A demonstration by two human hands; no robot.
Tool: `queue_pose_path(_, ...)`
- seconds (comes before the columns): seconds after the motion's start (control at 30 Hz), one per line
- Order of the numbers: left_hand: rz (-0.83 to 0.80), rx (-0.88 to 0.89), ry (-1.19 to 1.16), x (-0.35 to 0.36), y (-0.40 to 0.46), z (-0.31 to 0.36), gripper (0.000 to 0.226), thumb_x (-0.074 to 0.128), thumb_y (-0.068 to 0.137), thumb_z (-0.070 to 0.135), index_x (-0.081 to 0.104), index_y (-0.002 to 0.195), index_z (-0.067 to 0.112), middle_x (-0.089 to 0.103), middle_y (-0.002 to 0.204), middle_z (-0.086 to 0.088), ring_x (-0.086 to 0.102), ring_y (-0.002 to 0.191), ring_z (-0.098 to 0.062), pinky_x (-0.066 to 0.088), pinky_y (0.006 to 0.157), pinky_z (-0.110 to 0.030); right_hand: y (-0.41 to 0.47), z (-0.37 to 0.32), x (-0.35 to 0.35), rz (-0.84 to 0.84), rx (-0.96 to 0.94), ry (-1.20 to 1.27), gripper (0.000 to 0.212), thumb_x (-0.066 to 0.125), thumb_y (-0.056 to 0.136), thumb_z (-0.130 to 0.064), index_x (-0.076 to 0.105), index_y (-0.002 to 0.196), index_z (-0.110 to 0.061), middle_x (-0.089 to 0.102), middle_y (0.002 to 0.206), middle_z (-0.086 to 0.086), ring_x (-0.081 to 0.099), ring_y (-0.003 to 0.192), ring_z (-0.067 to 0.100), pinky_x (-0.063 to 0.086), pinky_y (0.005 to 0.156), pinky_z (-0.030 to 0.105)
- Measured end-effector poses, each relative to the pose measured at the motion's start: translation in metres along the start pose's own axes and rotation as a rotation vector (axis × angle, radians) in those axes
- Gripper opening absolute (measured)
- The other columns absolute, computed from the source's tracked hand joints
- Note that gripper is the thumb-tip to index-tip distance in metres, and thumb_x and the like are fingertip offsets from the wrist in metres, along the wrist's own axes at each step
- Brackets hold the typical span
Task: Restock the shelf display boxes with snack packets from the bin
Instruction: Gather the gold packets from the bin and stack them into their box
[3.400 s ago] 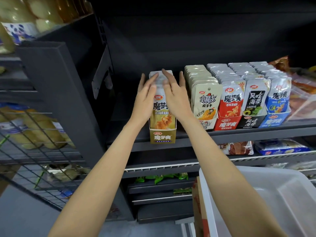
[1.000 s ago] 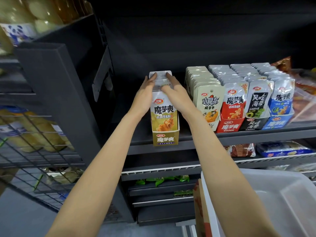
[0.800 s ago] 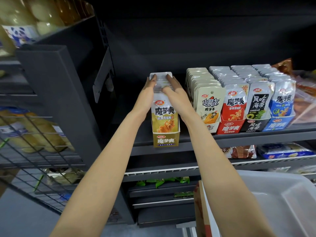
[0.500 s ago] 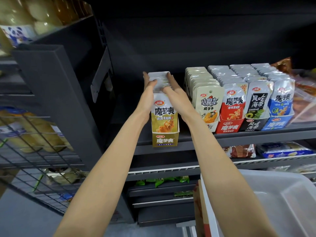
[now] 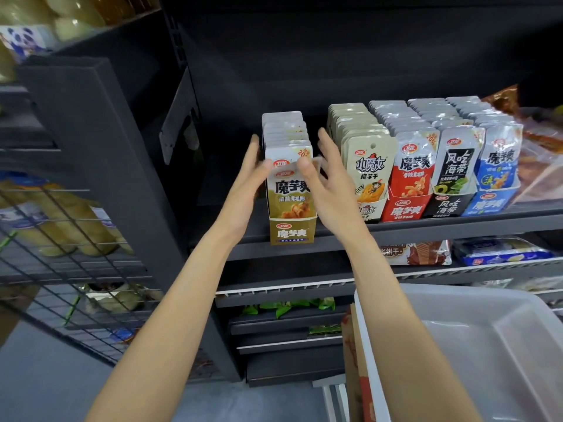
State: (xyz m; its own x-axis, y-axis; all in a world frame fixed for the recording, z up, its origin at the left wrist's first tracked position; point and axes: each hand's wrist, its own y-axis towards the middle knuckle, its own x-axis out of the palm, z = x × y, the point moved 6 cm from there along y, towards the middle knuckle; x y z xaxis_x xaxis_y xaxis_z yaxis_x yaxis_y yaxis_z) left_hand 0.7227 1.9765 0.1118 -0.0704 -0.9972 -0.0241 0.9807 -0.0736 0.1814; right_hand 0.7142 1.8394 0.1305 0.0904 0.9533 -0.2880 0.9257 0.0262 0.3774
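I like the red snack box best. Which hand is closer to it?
Right. The right hand is at the gold box's right side, two boxes left of the red box. The left hand is farther, on the gold box's far side.

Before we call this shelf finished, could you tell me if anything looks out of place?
The gold display box stands alone, left of the other four boxes, with a gap between, and its front overhangs the shelf edge. Both hands flank its packets.
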Motion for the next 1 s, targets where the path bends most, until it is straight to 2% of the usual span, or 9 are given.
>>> queue_pose_path(0.07, 0.033, -0.019, 0.015, -0.003, 0.0, -0.001, 0.073, 0.04, 0.09, 0.058, 0.008, 0.15, 0.032, 0.017, 0.157, 0.01, 0.024, 0.14, -0.006, 0.022, 0.116, -0.035, 0.004, 0.002, 0.003, 0.037, -0.032, -0.08, 0.064, 0.049, 0.096, -0.037, 0.019, 0.15, -0.018, 0.033, 0.152, -0.003, 0.032, 0.138, 0.008, 0.031, 0.112, 0.029)
queue_pose_path(0.27, -0.045, -0.003, 0.32, 0.005, 0.005, -0.008, 0.089, 0.064, 0.089, 0.023, 0.001, 0.151, 0.023, 0.031, 0.151, 0.009, 0.029, 0.131, 0.005, 0.028, 0.107, -0.019, 0.005, 0.027, 0.018, -0.009, 0.085, -0.088, 0.063, 0.056, 0.094, -0.015, 0.023, 0.147, -0.015, 0.05, 0.135, -0.003, 0.045, 0.119, 0.004, 0.032, 0.086, -0.001)
queue_pose_path(0.33, -0.101, 0.032, 0.332, 0.01, 0.007, -0.008, 0.086, 0.068, 0.086, 0.015, 0.011, 0.15, 0.023, 0.043, 0.138, 0.013, 0.041, 0.119, 0.012, 0.035, 0.095, -0.006, 0.003, 0.032, 0.022, -0.034, 0.094, -0.06, 0.061, 0.053, 0.094, -0.011, 0.024, 0.148, -0.017, 0.048, 0.137, -0.004, 0.043, 0.123, 0.006, 0.032, 0.093, 0.007)
queue_pose_path(0.47, -0.163, 0.048, 0.319, 0.015, 0.008, -0.014, 0.101, 0.074, 0.077, 0.002, 0.008, 0.15, 0.018, 0.046, 0.139, 0.004, 0.048, 0.124, -0.004, 0.045, 0.092, -0.015, 0.003, 0.035, 0.027, -0.106, 0.118, -0.022, 0.071, 0.054, 0.09, -0.005, 0.017, 0.15, -0.017, 0.046, 0.142, 0.0, 0.042, 0.13, 0.013, 0.035, 0.109, 0.03)
queue_pose_path(0.6, -0.136, 0.034, 0.33, 0.012, 0.0, -0.012, 0.109, 0.075, 0.076, 0.002, -0.001, 0.15, 0.024, 0.042, 0.137, 0.013, 0.047, 0.114, 0.006, 0.04, 0.084, -0.001, 0.003, 0.025, 0.021, -0.048, 0.099, 0.034, 0.054, 0.052, 0.095, -0.017, 0.03, 0.144, -0.022, 0.053, 0.132, -0.005, 0.049, 0.117, 0.004, 0.039, 0.089, 0.007)
queue_pose_path(0.73, -0.13, 0.075, 0.294, 0.019, -0.001, -0.004, 0.098, 0.068, 0.08, -0.001, 0.002, 0.144, 0.035, 0.043, 0.14, 0.006, 0.048, 0.122, -0.007, 0.045, 0.087, -0.008, 0.003, 0.02, 0.019, 0.021, 0.055, 0.04, 0.043, 0.044, 0.1, -0.025, 0.037, 0.142, -0.022, 0.055, 0.122, -0.01, 0.051, 0.108, -0.002, 0.037, 0.082, -0.001)
queue_pose_path(0.83, -0.078, 0.06, 0.265, 0.017, 0.0, -0.008, 0.101, 0.066, 0.083, 0.0, -0.005, 0.149, 0.027, 0.043, 0.134, 0.014, 0.047, 0.119, -0.002, 0.043, 0.082, -0.003, 0.005, 0.021, 0.012, 0.121, 0.05, 0.054, 0.039, 0.042, 0.101, -0.024, 0.044, 0.139, -0.019, 0.057, 0.121, -0.011, 0.053, 0.103, -0.011, 0.039, 0.081, -0.002)
queue_pose_path(0.9, -0.055, 0.072, 0.284, 0.014, 0.003, -0.012, 0.105, 0.067, 0.082, 0.0, -0.009, 0.15, 0.024, 0.042, 0.13, 0.019, 0.048, 0.115, 0.004, 0.043, 0.081, -0.003, 0.009, 0.022, 0.011, 0.151, 0.044, -0.02, 0.04, 0.047, 0.099, -0.019, 0.045, 0.139, -0.017, 0.058, 0.13, -0.004, 0.053, 0.115, 0.001, 0.041, 0.088, 0.004)
queue_pose_path(1.0, -0.038, 0.081, 0.269, 0.015, 0.002, -0.013, 0.107, 0.069, 0.08, -0.002, -0.009, 0.15, 0.021, 0.045, 0.128, 0.021, 0.049, 0.102, 0.018, 0.042, 0.078, -0.001, 0.011, 0.024, 0.014, 0.154, 0.033, -0.107, 0.061, 0.058, 0.091, -0.009, 0.031, 0.145, -0.018, 0.046, 0.141, 0.003, 0.046, 0.129, 0.015, 0.043, 0.103, 0.029)
